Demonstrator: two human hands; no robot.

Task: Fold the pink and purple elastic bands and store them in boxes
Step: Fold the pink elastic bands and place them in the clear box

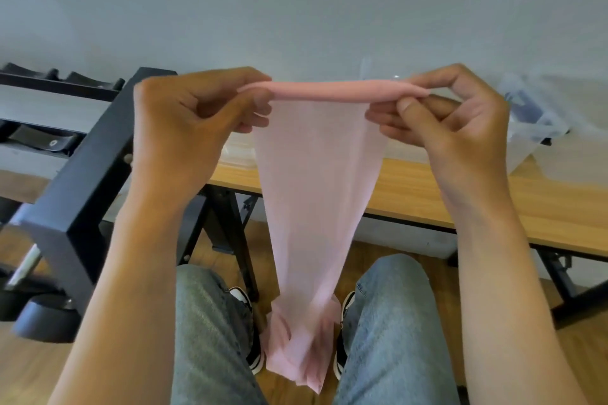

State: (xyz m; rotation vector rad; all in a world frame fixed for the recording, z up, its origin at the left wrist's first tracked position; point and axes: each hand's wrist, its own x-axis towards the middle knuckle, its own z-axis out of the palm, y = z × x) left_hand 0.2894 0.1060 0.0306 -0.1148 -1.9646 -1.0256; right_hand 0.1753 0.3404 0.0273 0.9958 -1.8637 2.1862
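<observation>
Fingers (pixel 253 102) pinch pink band (pixel 316 194) (hanging vertically).

The pink band (pixel 316 194) hides part of a clear box (pixel 237 154); another box (pixel 533 115) is blurred.

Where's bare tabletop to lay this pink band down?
Bare wood shows on the table front strip, between the hanging pink band and the right hand, and right of that wrist. Clear boxes crowd the back right; another sits behind the band.
</observation>
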